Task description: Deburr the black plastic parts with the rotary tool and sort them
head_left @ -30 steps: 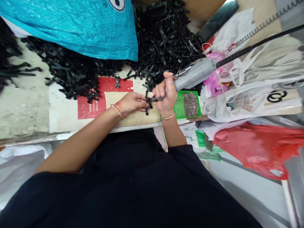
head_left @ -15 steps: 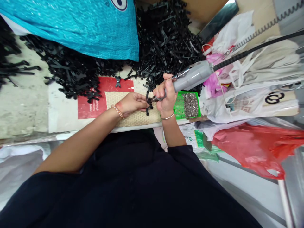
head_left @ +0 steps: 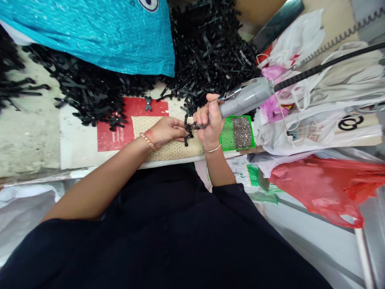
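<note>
My left hand (head_left: 168,130) pinches a small black plastic part with jointed arms (head_left: 188,130) over a honeycomb-patterned mat (head_left: 165,150). Wrapped in my right hand (head_left: 209,122) is a grey electric screwdriver (head_left: 245,98), tilted, its tip at the middle of the black part. Whether the tip sits in a screw is too small to tell. Just right of that hand is a green tray (head_left: 227,136) with many small metal screws (head_left: 242,132). One X-shaped black piece (head_left: 148,103) lies by itself on a red printed sheet (head_left: 112,138).
Heaps of black plastic parts (head_left: 210,52) cover the back of the bench, partly under a blue bag (head_left: 120,40). A black cable (head_left: 325,66) and a coiled cord (head_left: 345,34) run off right. White bags (head_left: 325,116) and a red plastic bag (head_left: 327,180) crowd the right side.
Both hands, the black part and the screwdriver keep nearly the same pose. The screwdriver's rear end and cable have shifted slightly right; the whole view has drifted a little.
</note>
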The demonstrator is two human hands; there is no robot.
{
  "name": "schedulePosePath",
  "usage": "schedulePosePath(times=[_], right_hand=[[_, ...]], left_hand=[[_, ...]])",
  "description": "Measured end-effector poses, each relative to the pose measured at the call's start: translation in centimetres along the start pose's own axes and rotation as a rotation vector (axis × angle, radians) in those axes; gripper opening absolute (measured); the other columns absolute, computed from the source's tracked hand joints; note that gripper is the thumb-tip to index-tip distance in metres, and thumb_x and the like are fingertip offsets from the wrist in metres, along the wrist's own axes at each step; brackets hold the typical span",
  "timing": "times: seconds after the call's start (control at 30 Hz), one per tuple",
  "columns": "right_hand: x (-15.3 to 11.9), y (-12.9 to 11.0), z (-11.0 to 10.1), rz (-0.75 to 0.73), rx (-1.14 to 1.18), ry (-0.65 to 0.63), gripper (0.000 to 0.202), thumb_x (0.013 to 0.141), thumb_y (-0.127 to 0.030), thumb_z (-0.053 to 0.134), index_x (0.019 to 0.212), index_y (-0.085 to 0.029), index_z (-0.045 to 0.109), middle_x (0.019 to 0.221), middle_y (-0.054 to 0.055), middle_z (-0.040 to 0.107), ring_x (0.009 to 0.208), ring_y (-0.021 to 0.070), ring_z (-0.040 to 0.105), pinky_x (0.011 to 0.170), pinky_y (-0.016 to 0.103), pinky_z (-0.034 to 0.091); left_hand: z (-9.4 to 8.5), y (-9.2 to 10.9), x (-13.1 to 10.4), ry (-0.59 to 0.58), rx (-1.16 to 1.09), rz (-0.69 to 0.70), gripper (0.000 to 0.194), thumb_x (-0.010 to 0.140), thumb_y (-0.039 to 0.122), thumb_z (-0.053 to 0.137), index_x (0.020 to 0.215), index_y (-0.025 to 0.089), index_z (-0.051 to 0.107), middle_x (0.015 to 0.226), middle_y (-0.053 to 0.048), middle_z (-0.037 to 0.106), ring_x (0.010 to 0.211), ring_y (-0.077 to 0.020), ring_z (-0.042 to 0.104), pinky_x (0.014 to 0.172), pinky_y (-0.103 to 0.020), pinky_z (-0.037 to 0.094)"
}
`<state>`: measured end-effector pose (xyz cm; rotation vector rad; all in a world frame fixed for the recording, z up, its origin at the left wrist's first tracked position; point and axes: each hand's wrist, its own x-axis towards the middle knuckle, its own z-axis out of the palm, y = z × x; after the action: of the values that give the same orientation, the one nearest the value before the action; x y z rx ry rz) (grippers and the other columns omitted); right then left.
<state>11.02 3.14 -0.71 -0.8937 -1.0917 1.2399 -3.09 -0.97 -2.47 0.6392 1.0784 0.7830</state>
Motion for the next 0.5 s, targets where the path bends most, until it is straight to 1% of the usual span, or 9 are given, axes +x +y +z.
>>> schedulePosePath(times=[0.13, 0.23, 0.33, 0.5], right_hand=[[-0.14, -0.26, 0.45, 0.006, 0.022, 0.057, 0.038, 0.096, -0.066, 0.062, 0.101, -0.028, 0.06, 0.053, -0.012, 0.029, 0.043, 0.0097, 0.035, 0.047, 0.026, 0.043], [-0.13, 0.1, 0.24, 0.01, 0.018, 0.051, 0.037, 0.099, -0.064, 0.06, 0.104, -0.028, 0.06, 0.055, -0.011, 0.033, 0.045, 0.0099, 0.04, 0.051, 0.027, 0.047], [-0.13, 0.34, -0.03, 0.011, 0.004, 0.019, 0.041, 0.098, -0.069, 0.06, 0.106, -0.028, 0.06, 0.057, -0.011, 0.034, 0.047, 0.0098, 0.044, 0.055, 0.028, 0.051], [-0.32, -0.06, 0.25, -0.017, -0.027, -0.003, 0.053, 0.088, -0.079, 0.066, 0.101, -0.028, 0.058, 0.055, -0.013, 0.028, 0.043, 0.0086, 0.037, 0.05, 0.027, 0.045]], left_hand=[[0.05, 0.06, -0.02, -0.003, -0.006, -0.002, 0.034, 0.057, 0.015, 0.101, 0.082, 0.011, 0.078, 0.078, -0.005, 0.078, 0.071, -0.0134, 0.072, 0.078, -0.028, 0.064], [0.06, 0.08, -0.06, -0.001, -0.004, -0.003, 0.035, 0.056, 0.015, 0.102, 0.082, 0.011, 0.078, 0.079, -0.005, 0.079, 0.072, -0.0139, 0.073, 0.079, -0.029, 0.064], [0.04, 0.05, -0.07, -0.001, 0.001, -0.001, 0.034, 0.057, 0.016, 0.101, 0.082, 0.011, 0.078, 0.079, -0.006, 0.079, 0.072, -0.0145, 0.073, 0.081, -0.031, 0.065], [0.03, 0.03, -0.01, 0.009, 0.004, -0.007, 0.033, 0.059, 0.014, 0.101, 0.082, 0.011, 0.078, 0.08, -0.006, 0.079, 0.074, -0.0154, 0.074, 0.085, -0.034, 0.066]])
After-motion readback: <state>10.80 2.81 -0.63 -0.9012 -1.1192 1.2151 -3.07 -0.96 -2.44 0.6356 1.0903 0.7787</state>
